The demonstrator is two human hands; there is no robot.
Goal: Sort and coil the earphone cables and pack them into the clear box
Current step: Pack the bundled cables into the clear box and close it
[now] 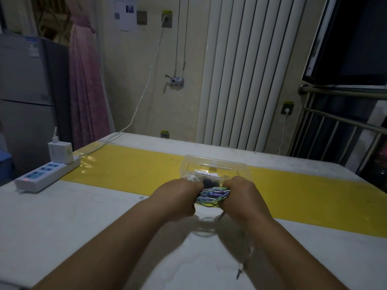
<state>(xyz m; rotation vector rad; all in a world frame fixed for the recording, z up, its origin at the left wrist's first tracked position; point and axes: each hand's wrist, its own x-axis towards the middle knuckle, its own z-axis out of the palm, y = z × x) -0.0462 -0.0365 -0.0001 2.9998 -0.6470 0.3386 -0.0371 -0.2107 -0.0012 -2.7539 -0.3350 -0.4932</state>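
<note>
A bundle of green, purple and blue earphone cables (211, 196) is held between both hands just in front of the clear box (215, 164). My left hand (178, 197) grips its left end and my right hand (240, 195) grips its right end. The box stands on the yellow strip and holds white earphones (201, 174) and a dark coil (209, 182). A loose white cable (206, 226) lies on the table under my hands. Its plug end (238, 274) trails toward the near edge at the right.
A white power strip (47, 173) with a charger (60, 152) plugged in lies at the table's left edge, its cord running up to a wall socket. A white radiator (240, 80) stands behind the table and a metal railing (339, 130) at the right.
</note>
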